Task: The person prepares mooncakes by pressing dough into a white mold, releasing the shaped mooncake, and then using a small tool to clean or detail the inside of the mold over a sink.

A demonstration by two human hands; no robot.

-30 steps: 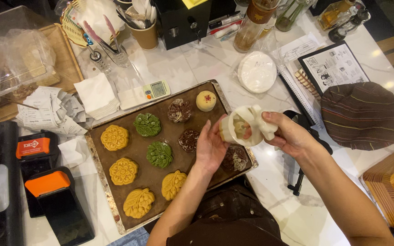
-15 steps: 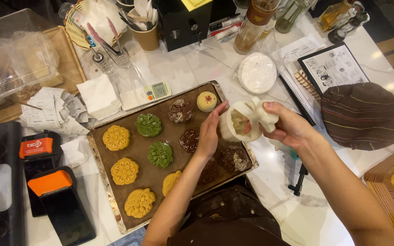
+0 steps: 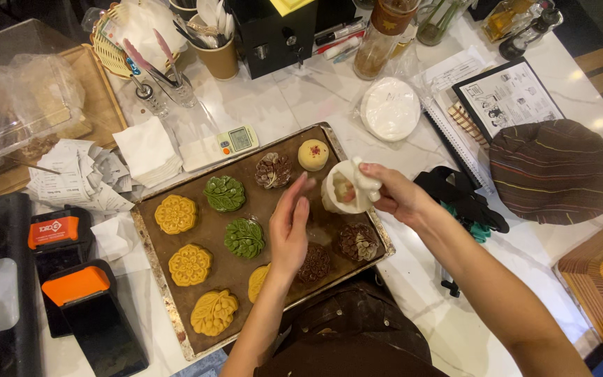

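Note:
My right hand (image 3: 393,195) grips a white plastic press mould (image 3: 347,187), tilted on its side over the right part of the baking tray (image 3: 153,253), its open end facing left with pale filling showing inside. A little left of the mould, my left hand (image 3: 289,227) hovers flat with fingers together and holds nothing. On the tray lie moulded cakes: several yellow ones (image 3: 190,264), two green ones (image 3: 225,193), brown ones (image 3: 273,169) and one smooth cream ball (image 3: 313,154). My left hand hides part of a yellow cake and a brown cake.
A small digital scale (image 3: 221,145) and folded napkins (image 3: 148,149) sit behind the tray. A white lidded dish (image 3: 389,108), a notebook (image 3: 505,96), a brown striped cap (image 3: 557,169) and black gloves (image 3: 463,202) lie to the right. Orange-and-black devices (image 3: 71,293) lie on the left.
My left hand rose to the mould's open end half a second ago, then pulled back down and left. The mould has tipped slightly lower in my right hand.

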